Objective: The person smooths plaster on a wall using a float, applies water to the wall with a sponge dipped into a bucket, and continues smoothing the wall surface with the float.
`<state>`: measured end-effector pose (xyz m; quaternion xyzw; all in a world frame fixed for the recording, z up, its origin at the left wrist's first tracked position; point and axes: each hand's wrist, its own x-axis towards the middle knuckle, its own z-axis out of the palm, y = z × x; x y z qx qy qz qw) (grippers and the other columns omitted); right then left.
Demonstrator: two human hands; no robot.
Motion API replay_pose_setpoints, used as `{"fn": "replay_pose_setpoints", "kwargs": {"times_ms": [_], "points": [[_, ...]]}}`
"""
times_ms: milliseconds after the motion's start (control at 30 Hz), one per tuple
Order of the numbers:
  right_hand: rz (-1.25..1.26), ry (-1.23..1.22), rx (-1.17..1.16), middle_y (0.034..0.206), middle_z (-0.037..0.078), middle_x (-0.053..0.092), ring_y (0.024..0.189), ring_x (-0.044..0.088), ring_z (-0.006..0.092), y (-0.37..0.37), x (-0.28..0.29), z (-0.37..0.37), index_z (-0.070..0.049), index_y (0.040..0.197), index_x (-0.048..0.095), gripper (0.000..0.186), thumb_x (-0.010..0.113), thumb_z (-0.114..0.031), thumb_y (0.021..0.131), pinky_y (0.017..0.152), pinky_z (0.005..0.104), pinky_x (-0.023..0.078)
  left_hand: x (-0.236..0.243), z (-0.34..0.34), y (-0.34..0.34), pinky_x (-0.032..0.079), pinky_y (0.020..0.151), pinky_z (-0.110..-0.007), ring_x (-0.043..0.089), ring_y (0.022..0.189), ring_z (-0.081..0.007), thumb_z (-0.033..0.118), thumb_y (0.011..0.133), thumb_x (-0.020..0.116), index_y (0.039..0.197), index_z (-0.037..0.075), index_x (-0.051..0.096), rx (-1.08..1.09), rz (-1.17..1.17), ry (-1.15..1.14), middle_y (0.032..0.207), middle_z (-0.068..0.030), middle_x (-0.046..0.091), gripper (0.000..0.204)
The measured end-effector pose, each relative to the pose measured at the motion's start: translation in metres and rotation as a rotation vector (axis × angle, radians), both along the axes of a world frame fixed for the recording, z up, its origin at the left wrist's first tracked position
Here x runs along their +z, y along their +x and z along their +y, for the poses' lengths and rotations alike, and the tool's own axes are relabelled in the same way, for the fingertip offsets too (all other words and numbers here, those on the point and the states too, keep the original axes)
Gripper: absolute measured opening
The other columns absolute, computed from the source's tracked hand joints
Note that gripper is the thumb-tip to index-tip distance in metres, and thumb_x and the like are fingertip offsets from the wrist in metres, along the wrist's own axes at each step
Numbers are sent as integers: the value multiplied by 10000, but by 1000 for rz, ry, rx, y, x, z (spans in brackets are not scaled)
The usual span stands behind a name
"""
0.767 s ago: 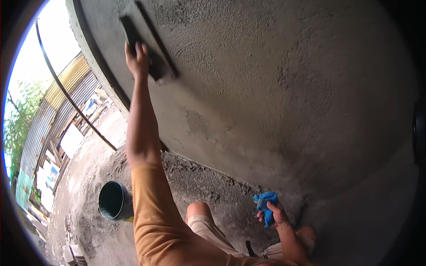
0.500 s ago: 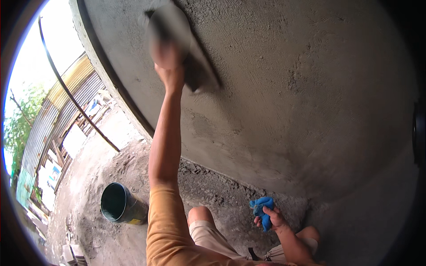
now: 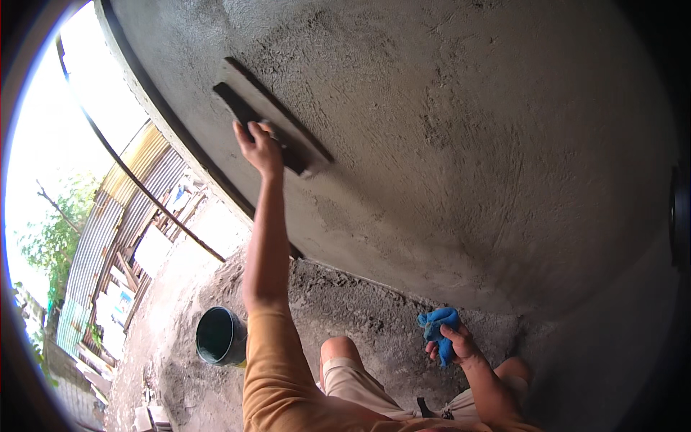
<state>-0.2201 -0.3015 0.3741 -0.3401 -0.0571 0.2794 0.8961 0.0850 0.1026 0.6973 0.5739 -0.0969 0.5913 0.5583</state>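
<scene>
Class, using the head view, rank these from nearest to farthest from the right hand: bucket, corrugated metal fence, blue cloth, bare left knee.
From the right hand:
1. Blue cloth, held in it
2. Bare left knee, to its left
3. Bucket, farther left, on the ground
4. Corrugated metal fence, far left background

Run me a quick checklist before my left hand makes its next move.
1. Left hand gripping the float: ok.
2. Float's whole face touching the wall: cannot tell; its underside is hidden.
3. Wall smooth all over: not ok; rough patches show.
4. Right hand holding the blue cloth: ok.
5. Bucket away from the float: ok; it is on the ground.
</scene>
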Motion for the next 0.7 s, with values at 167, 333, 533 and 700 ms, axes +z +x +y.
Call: {"fn": "replay_pose_setpoints", "kwargs": {"times_ms": [167, 333, 533, 700], "points": [[6, -18, 37, 1075, 166, 626, 737, 702, 273, -1, -9, -1, -88, 1313, 459, 437, 646, -275, 966, 555, 392, 595, 91, -129, -41, 422, 535, -215, 532, 637, -66, 256, 1003, 581, 1348, 33, 509, 19, -138, 194, 800, -25, 589, 416], [27, -40, 67, 1106, 174, 624, 737, 701, 280, -6, -13, 0, -81, 1328, 451, 467, 651, -283, 958, 563, 401, 605, 246, -58, -24, 531, 728, -363, 662, 786, -242, 317, 969, 612, 1246, -22, 595, 344, -111, 294, 1022, -162, 701, 438], [-13, 4, 39, 1142, 180, 610, 721, 705, 271, -12, 7, -1, -91, 1352, 420, 523, 678, -287, 943, 548, 401, 606, 71, 35, 2, 497, 846, -387, 635, 881, -281, 281, 992, 577, 1311, -46, 536, 581, -65, 222, 1015, -178, 677, 459], [-27, -21, 87, 1095, 170, 631, 726, 706, 274, -15, 3, -7, -87, 1319, 458, 447, 654, -260, 956, 560, 402, 601, -140, -84, -40, 452, 664, -209, 522, 763, -75, 97, 1049, 479, 1498, 35, 338, -69, 86, 43, 1023, -34, 594, 475]]}}
